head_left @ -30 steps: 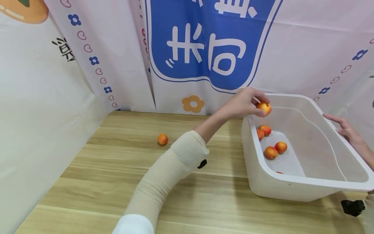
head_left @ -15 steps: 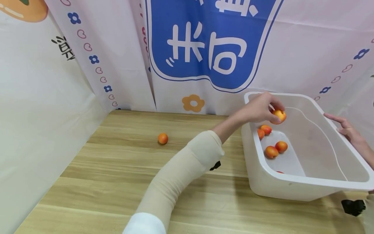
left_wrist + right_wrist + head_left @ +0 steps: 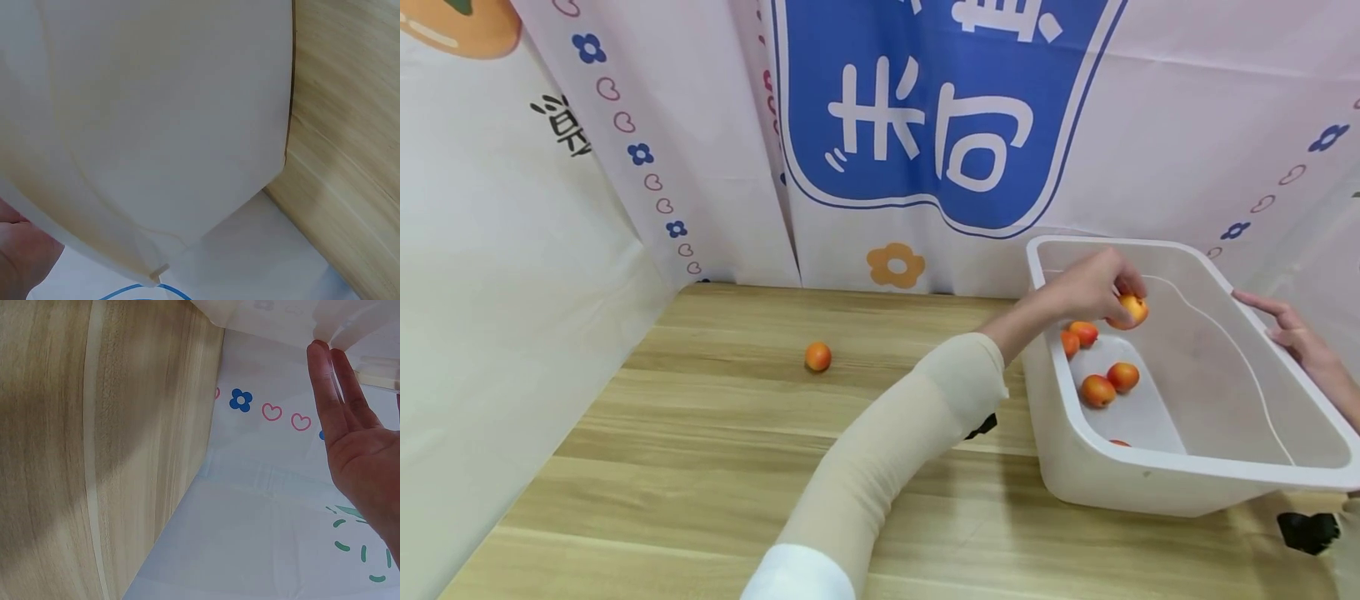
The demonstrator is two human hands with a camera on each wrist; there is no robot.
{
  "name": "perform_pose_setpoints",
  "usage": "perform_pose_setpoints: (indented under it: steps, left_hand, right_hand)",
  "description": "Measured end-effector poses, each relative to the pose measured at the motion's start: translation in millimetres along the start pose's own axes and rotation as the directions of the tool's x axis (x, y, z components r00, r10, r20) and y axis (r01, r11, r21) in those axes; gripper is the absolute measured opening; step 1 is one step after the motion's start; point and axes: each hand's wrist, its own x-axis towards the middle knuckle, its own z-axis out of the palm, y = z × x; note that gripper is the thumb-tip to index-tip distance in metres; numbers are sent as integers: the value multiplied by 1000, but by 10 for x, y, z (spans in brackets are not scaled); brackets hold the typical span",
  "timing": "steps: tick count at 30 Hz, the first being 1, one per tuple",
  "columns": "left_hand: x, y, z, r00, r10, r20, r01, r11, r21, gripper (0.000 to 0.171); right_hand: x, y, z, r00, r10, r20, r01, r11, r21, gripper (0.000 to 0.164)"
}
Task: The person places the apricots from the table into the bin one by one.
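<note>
My left hand (image 3: 1097, 287) pinches a small orange-red fruit (image 3: 1135, 311) above the inside of a white plastic bin (image 3: 1202, 479). In the left wrist view, the bin's wall (image 3: 169, 112) hides the fruit and most of that hand (image 3: 28, 253). My right hand (image 3: 1303, 342) holds the bin's right rim, thumb at the inner edge, while its fingers (image 3: 322, 381) lie against the outer wall. Two similar fruits (image 3: 1123, 377) lie side by side on the bin floor. Others (image 3: 1083, 334) rest by its left wall, and one peeks above the near rim.
One more fruit (image 3: 817, 357) lies on the wooden table (image 3: 700, 467), left of the bin. Printed cloth sheets (image 3: 715, 117) rise along the table's back and sides. The bin's walls are tall. Each forearm carries a black strap piece (image 3: 1307, 532).
My left hand has carried its fruit rightward and slightly down, from over the bin's left rim to inside its opening. The right hand, the bin and the other fruits have stayed put.
</note>
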Motion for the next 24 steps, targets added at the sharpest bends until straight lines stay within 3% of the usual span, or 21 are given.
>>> perform_pose_setpoints:
  steps: [6, 15, 19, 24]
  left_hand:
    - [75, 56, 80, 996, -84, 2, 84, 996, -28, 33]
    - [206, 112, 244, 986, -158, 47, 154, 985, 77, 30]
    - [262, 90, 324, 973, -223, 53, 214, 966, 145, 29]
    - [339, 72, 398, 958, -287, 7, 278, 935, 219, 25]
  right_hand:
    - [4, 10, -4, 1000, -18, -1, 18, 1000, 22, 71]
    - [6, 6, 6, 1000, -24, -7, 24, 999, 44, 72]
    - [4, 3, 18, 1000, -19, -12, 19, 1000, 24, 71]
    - [-10, -10, 10, 1000, 2, -2, -2, 1000, 3, 68]
